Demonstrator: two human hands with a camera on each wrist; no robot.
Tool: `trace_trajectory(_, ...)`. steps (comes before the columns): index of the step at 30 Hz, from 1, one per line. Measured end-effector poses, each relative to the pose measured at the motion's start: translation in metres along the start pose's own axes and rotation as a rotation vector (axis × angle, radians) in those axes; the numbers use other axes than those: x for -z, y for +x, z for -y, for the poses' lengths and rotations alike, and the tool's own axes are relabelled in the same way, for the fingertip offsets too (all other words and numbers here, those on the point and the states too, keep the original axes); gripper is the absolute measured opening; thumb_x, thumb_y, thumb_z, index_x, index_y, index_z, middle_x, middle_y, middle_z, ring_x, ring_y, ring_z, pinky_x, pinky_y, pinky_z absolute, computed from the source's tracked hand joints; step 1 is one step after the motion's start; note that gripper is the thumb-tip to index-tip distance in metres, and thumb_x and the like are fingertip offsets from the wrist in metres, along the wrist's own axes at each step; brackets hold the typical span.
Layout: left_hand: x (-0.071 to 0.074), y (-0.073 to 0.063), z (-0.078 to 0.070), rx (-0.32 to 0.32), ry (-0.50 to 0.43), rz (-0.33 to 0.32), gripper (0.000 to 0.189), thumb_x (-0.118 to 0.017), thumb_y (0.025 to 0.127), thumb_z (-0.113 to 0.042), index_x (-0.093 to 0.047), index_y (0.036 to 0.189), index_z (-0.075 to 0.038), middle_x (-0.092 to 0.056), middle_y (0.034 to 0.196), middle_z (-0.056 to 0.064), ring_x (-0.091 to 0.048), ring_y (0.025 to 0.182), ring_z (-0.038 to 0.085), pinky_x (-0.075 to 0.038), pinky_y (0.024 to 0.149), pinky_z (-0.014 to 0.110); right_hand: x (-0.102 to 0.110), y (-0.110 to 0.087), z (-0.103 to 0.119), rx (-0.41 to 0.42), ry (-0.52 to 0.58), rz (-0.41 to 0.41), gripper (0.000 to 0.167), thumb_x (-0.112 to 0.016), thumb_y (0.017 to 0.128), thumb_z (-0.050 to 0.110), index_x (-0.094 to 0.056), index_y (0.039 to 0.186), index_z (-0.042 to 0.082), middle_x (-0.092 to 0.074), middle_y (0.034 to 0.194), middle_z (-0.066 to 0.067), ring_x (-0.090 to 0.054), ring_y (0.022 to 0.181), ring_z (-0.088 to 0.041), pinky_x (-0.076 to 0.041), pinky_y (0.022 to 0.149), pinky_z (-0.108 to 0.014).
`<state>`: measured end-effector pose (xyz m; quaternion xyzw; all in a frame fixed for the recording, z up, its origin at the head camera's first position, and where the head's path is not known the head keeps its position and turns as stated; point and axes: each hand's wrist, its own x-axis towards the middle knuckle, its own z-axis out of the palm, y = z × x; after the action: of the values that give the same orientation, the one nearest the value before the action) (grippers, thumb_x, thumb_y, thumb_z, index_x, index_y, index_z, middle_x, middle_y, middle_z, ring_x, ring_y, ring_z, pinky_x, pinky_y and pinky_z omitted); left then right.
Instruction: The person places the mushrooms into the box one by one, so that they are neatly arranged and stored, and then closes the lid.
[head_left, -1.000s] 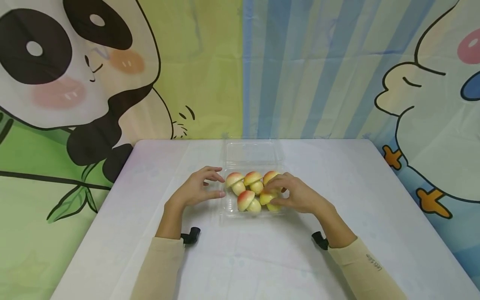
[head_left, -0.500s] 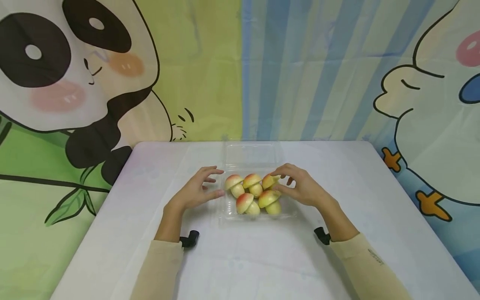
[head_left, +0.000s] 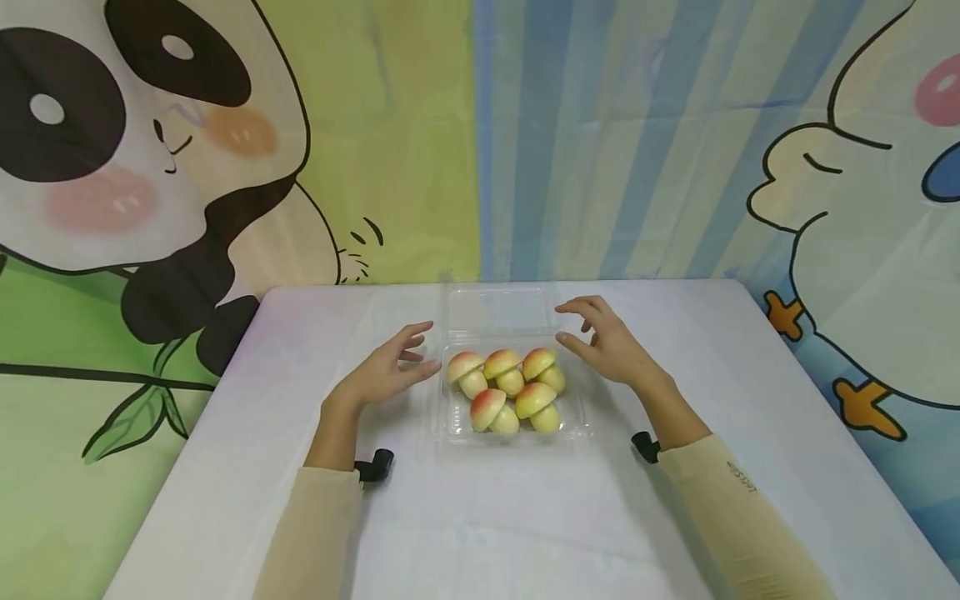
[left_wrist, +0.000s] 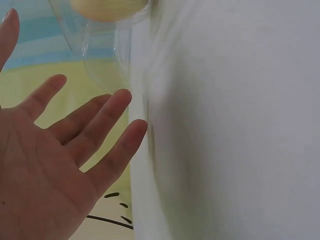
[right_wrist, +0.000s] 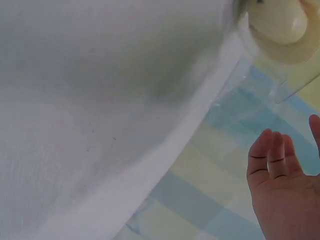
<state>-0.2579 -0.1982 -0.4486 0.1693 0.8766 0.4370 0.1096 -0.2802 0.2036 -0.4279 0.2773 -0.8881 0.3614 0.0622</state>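
Several toy mushrooms, with cream stems and yellow caps, most blushed red, lie in a clear plastic box (head_left: 459,423). Three form the back row, among them the back right mushroom (head_left: 551,371); in front are a red-topped mushroom (head_left: 489,410) and a yellower mushroom (head_left: 537,400). The box's lid (head_left: 501,308) is folded back. Just left of the box is my left hand (head_left: 382,369), fingers spread and holding nothing, as the left wrist view confirms. Beyond the box's right back corner my right hand (head_left: 609,343) hovers, its fingers relaxed, touching no mushroom.
The box stands on a table with a white cloth (head_left: 480,517). Behind the table's far edge hangs a printed curtain (head_left: 600,167) with a panda on the left. Black wrist camera mounts (head_left: 375,465) stick out from both forearms.
My right hand has drawn away from the front right mushroom, moving back and right, leaving it in the box. My left hand has shifted slightly left from the box's edge.
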Motion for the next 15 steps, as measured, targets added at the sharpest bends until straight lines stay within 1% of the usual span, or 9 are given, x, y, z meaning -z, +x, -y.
trace_trajectory(2,0.004,0.01,-0.001,-0.006,-0.009,0.0,0.074,-0.067,0.096,-0.055,-0.033,0.158,-0.034,-0.042,0.159,0.016,-0.055,0.134,0.036,-0.046,0.109,0.058,0.003,0.005,-0.007,-0.061,-0.004,-0.007,0.04,-0.064,0.104,0.028,-0.055,0.14,0.015,-0.047,0.143,-0.014,-0.053,0.097,-0.034,-0.049,0.068,-0.036)
trace_trajectory(4,0.007,0.019,-0.001,-0.002,-0.017,0.01,0.074,-0.066,0.096,-0.055,-0.034,0.158,-0.032,-0.042,0.159,0.017,-0.054,0.135,0.036,-0.046,0.11,0.058,0.004,0.01,-0.015,-0.121,0.0,-0.005,0.041,-0.06,0.105,0.033,-0.054,0.142,0.014,-0.046,0.145,-0.017,-0.055,0.098,-0.033,-0.05,0.072,-0.038)
trace_trajectory(8,0.012,0.033,-0.004,0.036,-0.022,0.034,0.077,-0.065,0.096,-0.059,-0.033,0.159,-0.028,-0.041,0.159,0.019,-0.05,0.14,0.038,-0.043,0.112,0.058,0.004,0.018,-0.026,-0.225,0.026,0.012,0.049,-0.052,0.108,0.04,-0.047,0.149,0.013,-0.045,0.15,-0.022,-0.059,0.105,-0.036,-0.053,0.082,-0.046)
trace_trajectory(11,0.015,0.042,-0.009,0.06,-0.008,0.051,0.083,-0.064,0.094,-0.062,-0.031,0.16,-0.025,-0.04,0.159,0.022,-0.046,0.143,0.039,-0.041,0.114,0.059,0.004,0.024,-0.028,-0.277,0.061,0.037,0.05,-0.047,0.109,0.044,-0.046,0.148,0.013,-0.046,0.151,-0.023,-0.059,0.113,-0.04,-0.055,0.086,-0.051)
trace_trajectory(13,0.017,0.047,-0.013,0.068,0.004,0.064,0.085,-0.064,0.095,-0.062,-0.029,0.161,-0.023,-0.039,0.16,0.022,-0.044,0.144,0.039,-0.04,0.115,0.059,0.003,0.028,-0.027,-0.311,0.107,0.064,0.048,-0.045,0.109,0.045,-0.045,0.146,0.014,-0.047,0.152,-0.023,-0.059,0.118,-0.043,-0.057,0.087,-0.053)
trace_trajectory(15,0.019,0.052,-0.015,0.073,0.007,0.071,0.084,-0.063,0.095,-0.062,-0.028,0.161,-0.022,-0.039,0.16,0.022,-0.044,0.144,0.039,-0.039,0.116,0.058,0.0,0.032,-0.026,-0.346,0.153,0.086,0.049,-0.043,0.109,0.05,-0.043,0.145,0.016,-0.049,0.151,-0.022,-0.06,0.121,-0.043,-0.059,0.088,-0.053)
